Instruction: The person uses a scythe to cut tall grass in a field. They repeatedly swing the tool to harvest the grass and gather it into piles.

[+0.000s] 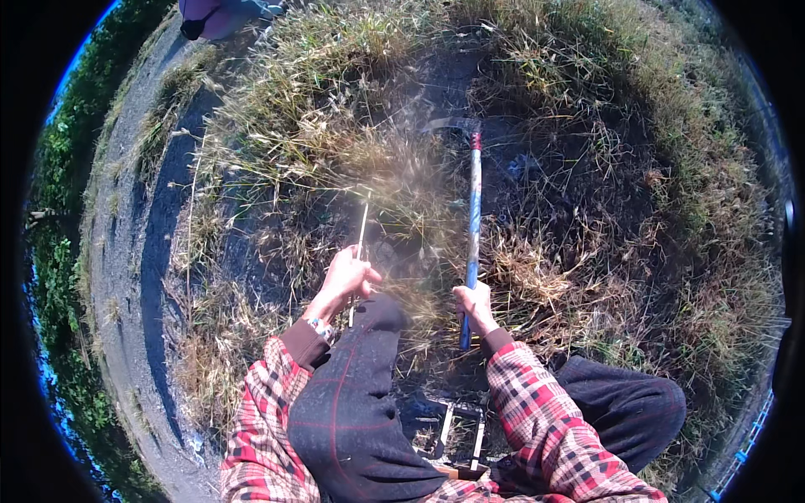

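My right hand (476, 307) is closed round the lower end of a sickle's long blue-and-white handle (475, 214). A red band joins the handle to the curved blade (454, 123), which points left over dark ground and grass. In my left hand (349, 275) is a thin pale stick (363, 225), held upright above my left knee; its top end reaches into dry grass (327, 157). A band with bright colours circles my left wrist. The blade's outline is faint against the grass.
Cut straw (534, 270) lies right of the sickle. A low frame seat (445, 427) stands between my legs. At the far left runs a gravel path (126, 251) with trees beyond. Part of another person (220, 19) shows at the top left.
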`<state>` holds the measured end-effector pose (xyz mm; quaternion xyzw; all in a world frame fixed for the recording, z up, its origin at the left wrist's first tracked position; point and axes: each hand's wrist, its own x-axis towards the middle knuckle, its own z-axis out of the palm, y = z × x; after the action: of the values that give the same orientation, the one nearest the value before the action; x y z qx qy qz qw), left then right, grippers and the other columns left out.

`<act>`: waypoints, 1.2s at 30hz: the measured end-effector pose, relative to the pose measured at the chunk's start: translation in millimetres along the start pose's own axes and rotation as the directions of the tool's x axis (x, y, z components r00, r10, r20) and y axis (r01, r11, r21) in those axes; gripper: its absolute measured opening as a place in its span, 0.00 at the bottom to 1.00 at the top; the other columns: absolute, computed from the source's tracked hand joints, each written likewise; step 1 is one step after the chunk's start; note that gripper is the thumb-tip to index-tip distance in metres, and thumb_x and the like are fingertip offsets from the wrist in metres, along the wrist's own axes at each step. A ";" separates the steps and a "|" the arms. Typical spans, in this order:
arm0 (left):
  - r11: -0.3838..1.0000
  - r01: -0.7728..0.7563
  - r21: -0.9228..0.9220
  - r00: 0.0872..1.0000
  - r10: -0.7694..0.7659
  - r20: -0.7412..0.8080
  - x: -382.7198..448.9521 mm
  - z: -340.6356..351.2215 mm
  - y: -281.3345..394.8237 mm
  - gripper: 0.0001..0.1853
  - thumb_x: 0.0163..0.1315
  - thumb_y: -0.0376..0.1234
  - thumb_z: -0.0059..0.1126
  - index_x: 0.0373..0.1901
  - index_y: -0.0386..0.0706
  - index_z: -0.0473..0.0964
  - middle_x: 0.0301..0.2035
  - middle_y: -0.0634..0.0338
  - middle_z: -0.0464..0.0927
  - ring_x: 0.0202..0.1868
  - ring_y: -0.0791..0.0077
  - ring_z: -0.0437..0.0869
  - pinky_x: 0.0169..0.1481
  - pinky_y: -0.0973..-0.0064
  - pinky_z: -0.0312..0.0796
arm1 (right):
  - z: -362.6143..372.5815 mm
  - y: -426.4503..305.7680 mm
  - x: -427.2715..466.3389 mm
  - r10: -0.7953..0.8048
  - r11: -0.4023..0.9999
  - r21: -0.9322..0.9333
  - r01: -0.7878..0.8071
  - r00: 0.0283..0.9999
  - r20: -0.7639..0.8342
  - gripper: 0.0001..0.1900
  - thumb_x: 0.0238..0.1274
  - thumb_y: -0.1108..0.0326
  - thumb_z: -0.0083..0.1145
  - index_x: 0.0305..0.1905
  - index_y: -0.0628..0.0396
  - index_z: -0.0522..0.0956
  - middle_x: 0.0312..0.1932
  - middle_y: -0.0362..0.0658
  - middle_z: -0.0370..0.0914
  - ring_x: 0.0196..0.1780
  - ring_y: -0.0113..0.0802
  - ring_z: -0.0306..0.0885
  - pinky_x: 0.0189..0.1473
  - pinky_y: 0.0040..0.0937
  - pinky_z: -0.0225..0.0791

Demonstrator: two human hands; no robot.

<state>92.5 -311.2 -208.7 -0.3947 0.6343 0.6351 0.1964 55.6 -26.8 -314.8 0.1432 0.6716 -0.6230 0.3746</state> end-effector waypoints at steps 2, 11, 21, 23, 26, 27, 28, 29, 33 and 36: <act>0.985 -0.040 -0.169 0.998 0.031 -0.058 1.8 0.8 2.4 0.23 0.61 0.26 0.46 0.60 0.35 0.64 0.22 0.60 0.76 0.12 0.82 0.69 0.15 0.81 0.63 | -9.1 47.7 -23.5 0.086 0.988 -0.135 -0.082 0.996 0.029 0.11 0.57 0.73 0.56 0.27 0.51 0.64 0.14 0.34 0.62 0.12 0.24 0.61 0.13 0.27 0.58; 0.940 -0.181 -0.289 0.958 0.102 -0.269 -48.3 -38.6 -31.4 0.18 0.63 0.26 0.40 0.55 0.37 0.68 0.20 0.67 0.70 0.12 0.90 0.57 0.14 0.87 0.51 | -26.4 102.1 -99.8 -0.035 0.965 -0.264 0.005 0.993 -0.109 0.10 0.54 0.74 0.60 0.30 0.53 0.67 0.15 0.32 0.63 0.13 0.21 0.62 0.13 0.25 0.57; 0.940 -0.277 -0.200 0.845 0.140 -0.515 -143.5 -67.3 -135.6 0.18 0.70 0.33 0.46 0.60 0.43 0.68 0.19 0.68 0.69 0.14 0.90 0.60 0.14 0.88 0.54 | 16.5 3.1 12.0 -0.005 0.988 -0.152 0.002 1.000 -0.019 0.09 0.49 0.65 0.56 0.27 0.61 0.73 0.18 0.39 0.71 0.18 0.27 0.69 0.20 0.30 0.63; 0.911 -0.353 -0.212 0.798 0.175 -0.577 -159.0 -77.7 -160.6 0.18 0.70 0.32 0.46 0.61 0.43 0.67 0.19 0.67 0.69 0.14 0.90 0.60 0.13 0.88 0.55 | 4.8 41.2 -8.6 -0.028 0.973 -0.227 0.043 0.997 0.067 0.08 0.49 0.66 0.58 0.27 0.60 0.73 0.18 0.39 0.72 0.21 0.27 0.70 0.23 0.32 0.65; 0.920 -0.339 -0.198 0.710 0.112 -0.695 -180.5 -86.4 -182.0 0.19 0.70 0.34 0.46 0.61 0.42 0.65 0.19 0.67 0.67 0.13 0.89 0.60 0.13 0.88 0.52 | 11.3 52.2 -36.4 -0.002 0.984 -0.180 0.012 0.998 0.055 0.07 0.51 0.68 0.59 0.29 0.59 0.74 0.19 0.37 0.73 0.21 0.25 0.70 0.23 0.30 0.65; 0.910 -0.351 -0.222 0.667 0.077 -0.741 -188.5 -91.3 -194.3 0.19 0.70 0.35 0.46 0.61 0.42 0.65 0.19 0.67 0.67 0.13 0.89 0.59 0.12 0.87 0.52 | 18.1 45.5 -40.9 0.026 0.986 -0.168 -0.015 0.998 0.061 0.07 0.51 0.68 0.59 0.30 0.59 0.74 0.19 0.37 0.72 0.20 0.24 0.70 0.22 0.29 0.64; 0.917 -0.349 -0.194 0.655 0.091 -0.750 -193.2 -95.9 -201.0 0.20 0.70 0.36 0.47 0.61 0.42 0.64 0.20 0.67 0.68 0.14 0.89 0.60 0.13 0.87 0.51 | 17.2 40.0 -39.9 0.045 0.987 -0.159 -0.035 0.997 0.058 0.06 0.52 0.69 0.59 0.30 0.59 0.74 0.19 0.37 0.72 0.20 0.24 0.70 0.22 0.28 0.64; 0.921 -0.352 -0.164 0.638 0.108 -0.763 -196.9 -101.8 -207.3 0.21 0.70 0.37 0.48 0.62 0.42 0.63 0.20 0.67 0.68 0.14 0.89 0.60 0.13 0.87 0.51 | 20.9 35.1 -36.5 0.070 0.982 -0.178 -0.064 0.997 0.026 0.06 0.52 0.69 0.59 0.31 0.59 0.74 0.19 0.36 0.72 0.20 0.23 0.69 0.21 0.26 0.64; 0.980 -0.153 -0.129 0.667 0.006 -0.745 -212.5 -103.1 -196.0 0.29 0.69 0.37 0.51 0.70 0.44 0.55 0.27 0.65 0.71 0.19 0.86 0.67 0.18 0.87 0.60 | 39.9 -2.0 -24.4 0.052 0.995 -0.088 -0.056 0.997 -0.048 0.07 0.49 0.68 0.57 0.28 0.61 0.74 0.15 0.39 0.71 0.17 0.25 0.69 0.18 0.26 0.64; 0.973 0.029 0.229 0.766 0.126 -0.631 -208.3 -109.2 -194.8 0.40 0.62 0.37 0.60 0.73 0.44 0.50 0.59 0.49 0.66 0.53 0.64 0.74 0.60 0.64 0.67 | 23.4 3.9 -3.1 -0.015 0.977 -0.214 -0.004 0.996 -0.083 0.09 0.49 0.66 0.54 0.28 0.62 0.76 0.17 0.43 0.73 0.20 0.29 0.72 0.23 0.32 0.66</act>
<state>393.6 -340.7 -166.4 -0.5462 0.7408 0.3910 -0.0050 67.9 -47.3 -314.1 0.1262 0.7504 -0.5414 0.3576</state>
